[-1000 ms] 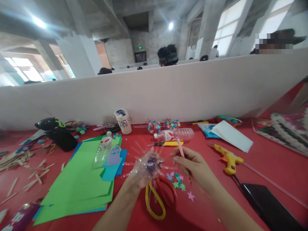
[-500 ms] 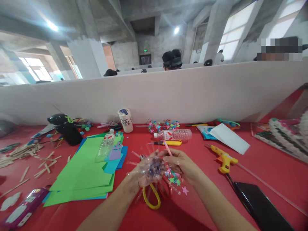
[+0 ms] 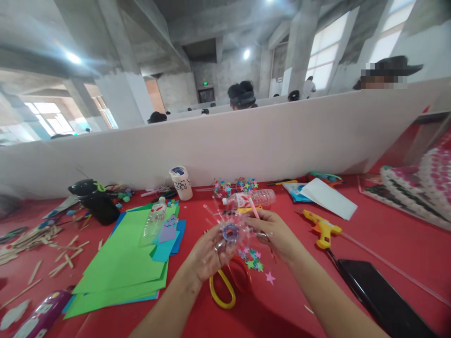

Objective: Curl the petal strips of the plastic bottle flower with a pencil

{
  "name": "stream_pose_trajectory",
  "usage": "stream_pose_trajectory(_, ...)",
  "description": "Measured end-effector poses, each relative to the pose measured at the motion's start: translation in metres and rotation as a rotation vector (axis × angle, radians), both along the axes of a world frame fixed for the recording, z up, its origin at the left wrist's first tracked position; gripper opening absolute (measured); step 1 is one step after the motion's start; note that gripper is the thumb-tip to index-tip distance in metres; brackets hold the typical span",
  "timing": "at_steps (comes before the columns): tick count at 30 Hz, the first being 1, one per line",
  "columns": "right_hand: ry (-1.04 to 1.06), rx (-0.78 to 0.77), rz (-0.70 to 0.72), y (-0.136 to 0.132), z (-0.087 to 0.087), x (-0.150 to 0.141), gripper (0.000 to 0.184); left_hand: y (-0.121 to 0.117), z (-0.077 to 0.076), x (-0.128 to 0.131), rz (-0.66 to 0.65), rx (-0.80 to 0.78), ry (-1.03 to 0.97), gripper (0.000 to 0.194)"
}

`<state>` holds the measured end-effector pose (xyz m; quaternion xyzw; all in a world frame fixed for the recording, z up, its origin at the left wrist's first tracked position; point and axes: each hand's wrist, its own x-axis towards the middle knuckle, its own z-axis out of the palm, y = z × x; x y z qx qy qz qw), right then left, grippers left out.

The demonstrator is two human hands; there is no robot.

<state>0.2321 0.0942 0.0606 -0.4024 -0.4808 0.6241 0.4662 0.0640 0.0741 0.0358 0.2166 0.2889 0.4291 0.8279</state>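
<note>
Between my hands is a clear plastic piece cut into spread strips, with a bluish-purple ring (image 3: 230, 232) at its centre; it looks like a cut bottle top. My left hand (image 3: 207, 251) is closed around its left and lower side. A thin pink stick (image 3: 254, 209) points up from my right hand (image 3: 273, 234), whose fingers are curled round it beside the strips. Whether the right fingers also grip a strip is hard to see. Below the hands lie scissors with a yellow loop (image 3: 222, 291) and a red loop, their blades mostly hidden. Small foam stars (image 3: 253, 260) lie close by.
A clear bottle (image 3: 250, 199) lies behind my hands. Green sheets (image 3: 120, 263) with another bottle (image 3: 154, 220) are at left, near a black flask (image 3: 95, 202) and a cup (image 3: 181, 183). A yellow glue gun (image 3: 322, 227) and black phone-like slab (image 3: 380, 293) are at right.
The clear plastic piece has turned so its ring now faces me and shows more sharply. The pink stick has shifted slightly right with my right hand. The view has swung a little.
</note>
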Motion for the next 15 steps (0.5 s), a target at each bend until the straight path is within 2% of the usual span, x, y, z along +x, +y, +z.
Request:
stream_pose_trajectory(2,-0.018,0.006,-0.021,-0.001,0.000,-0.001,0.018,-0.003,0.002,0.002,0.099,0.076,0.002,0.012)
stream_pose_trajectory(5,-0.043,0.013,-0.048,-0.002,-0.003,-0.006,0.016,-0.005,0.005,0.004,0.098,0.103,0.018,0.010)
stream_pose_trajectory(8,-0.050,0.035,-0.079,-0.002,-0.003,-0.009,0.015,-0.002,0.004,0.004,0.089,0.059,0.027,0.012)
stream_pose_trajectory(12,-0.009,0.129,-0.176,-0.005,0.013,-0.004,0.015,0.011,0.003,0.004,0.109,0.043,0.039,0.014)
stream_pose_trajectory(15,0.033,0.231,-0.217,-0.022,0.028,0.001,0.013,0.020,0.006,0.001,0.193,0.116,0.064,0.015)
